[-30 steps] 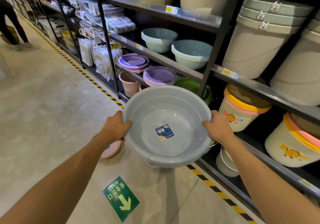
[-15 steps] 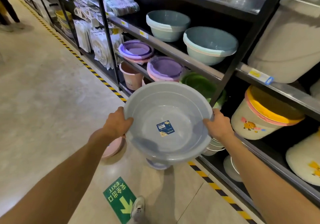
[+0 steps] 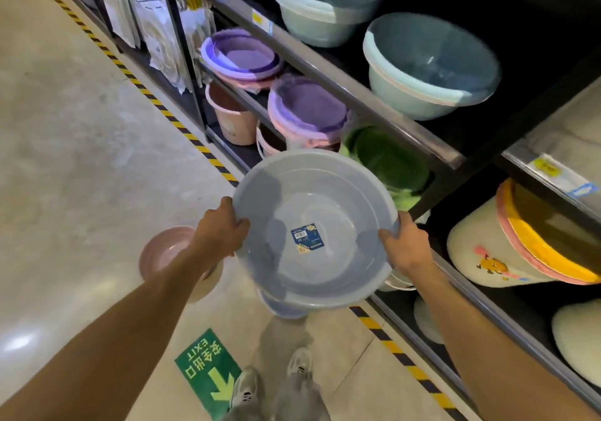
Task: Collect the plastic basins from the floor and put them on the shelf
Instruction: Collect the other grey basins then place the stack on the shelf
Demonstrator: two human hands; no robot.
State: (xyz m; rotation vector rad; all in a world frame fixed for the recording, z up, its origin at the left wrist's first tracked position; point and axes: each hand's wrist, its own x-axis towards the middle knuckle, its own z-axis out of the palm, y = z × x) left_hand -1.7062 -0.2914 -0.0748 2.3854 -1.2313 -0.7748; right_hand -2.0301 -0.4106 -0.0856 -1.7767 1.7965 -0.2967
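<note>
A large grey plastic basin [image 3: 325,193] with a blue label inside hangs in the air in front of the black shelf [image 3: 374,102]. My left hand [image 3: 221,230] grips its left rim and my right hand [image 3: 405,246] grips its right rim. The basin tilts slightly toward me, just before the green basins [image 3: 393,157] on a lower shelf level. A pink basin [image 3: 166,251] lies on the floor behind my left forearm. Another bluish basin [image 3: 283,308] peeks out on the floor under the held one.
The shelf holds teal basins [image 3: 429,63] above, purple basins [image 3: 244,55] at the left, pink buckets [image 3: 231,115] and cream tubs [image 3: 507,251] at the right. A yellow-black stripe [image 3: 156,102] runs along the shelf base. A green exit sticker [image 3: 208,368] and my shoes [image 3: 299,365] are below.
The view has tipped down and closer to the shelf. The grey basin, held in both hands, has moved nearer the green basins. My shoes now show.
</note>
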